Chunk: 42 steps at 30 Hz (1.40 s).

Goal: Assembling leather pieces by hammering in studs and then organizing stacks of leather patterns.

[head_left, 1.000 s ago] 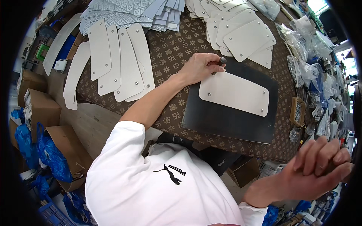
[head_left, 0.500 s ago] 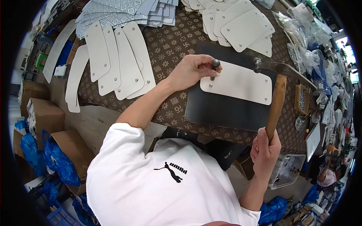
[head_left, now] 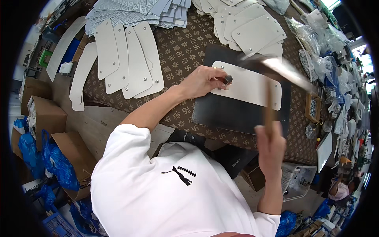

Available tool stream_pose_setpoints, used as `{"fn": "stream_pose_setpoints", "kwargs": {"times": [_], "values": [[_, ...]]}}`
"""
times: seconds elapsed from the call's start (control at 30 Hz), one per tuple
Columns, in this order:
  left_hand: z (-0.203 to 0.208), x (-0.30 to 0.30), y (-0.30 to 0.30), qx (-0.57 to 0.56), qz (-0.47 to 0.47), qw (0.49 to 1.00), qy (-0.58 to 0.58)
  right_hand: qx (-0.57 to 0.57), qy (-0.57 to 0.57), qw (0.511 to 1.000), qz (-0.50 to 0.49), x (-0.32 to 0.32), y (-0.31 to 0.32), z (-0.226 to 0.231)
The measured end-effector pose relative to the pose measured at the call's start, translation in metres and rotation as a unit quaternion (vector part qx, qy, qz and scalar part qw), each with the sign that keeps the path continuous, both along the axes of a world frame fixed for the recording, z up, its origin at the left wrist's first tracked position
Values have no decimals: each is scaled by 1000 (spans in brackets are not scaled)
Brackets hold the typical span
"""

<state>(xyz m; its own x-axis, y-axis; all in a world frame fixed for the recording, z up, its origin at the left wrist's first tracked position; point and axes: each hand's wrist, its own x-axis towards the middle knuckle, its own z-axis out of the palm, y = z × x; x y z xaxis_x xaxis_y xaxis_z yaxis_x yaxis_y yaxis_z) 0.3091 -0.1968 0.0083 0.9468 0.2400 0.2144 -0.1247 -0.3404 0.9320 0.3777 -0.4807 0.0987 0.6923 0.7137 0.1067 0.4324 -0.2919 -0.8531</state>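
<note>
My left hand pinches a short dark metal rod, a punch, over the near left corner of a white panel. Its lower end is hidden by my fingers. Metal studs show at the panel's other corners. Beneath the panel lies a black mat. My right hand is closed around the wooden handle of a hammer. Motion smears the hammer; its head is above the right part of the panel, apart from the punch.
White studded panels fan out at the left, more panels at the far right. Patterned grey sheets lie at the far left. A small box of metal bits sits at the table's right, near clear plastic bags.
My left hand has shifted the punch from the far left stud toward the near left corner, uncovering the far stud. My right hand has swung the hammer leftward.
</note>
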Motion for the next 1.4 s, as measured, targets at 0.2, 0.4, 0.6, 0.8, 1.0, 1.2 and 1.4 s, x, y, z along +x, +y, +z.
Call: {"fn": "stream_pose_setpoints", "kwargs": {"times": [0.2, 0.4, 0.6, 0.8, 1.0, 1.2, 1.4], "values": [[5, 20, 3, -45, -20, 998, 26, -5, 261, 952, -162, -3, -31, 6], [11, 153, -45, -93, -49, 994, -38, 147, 259, 902, -312, 3, -65, 12], [-19, 231, -74, -115, -76, 989, -55, 129, 275, 879, -369, 11, -93, -5], [-16, 226, -81, -8, -103, 995, 1, 112, 234, 906, -333, 37, -91, -6], [-17, 217, -81, -49, -95, 994, -17, 311, 72, 904, -284, 62, -60, 73], [-9, 219, -84, -10, -92, 996, -13, -151, -6, 972, -178, 98, -58, -7], [-8, 227, -75, -39, -127, 991, -2, 4, 143, 953, -268, 61, -72, 4]]}}
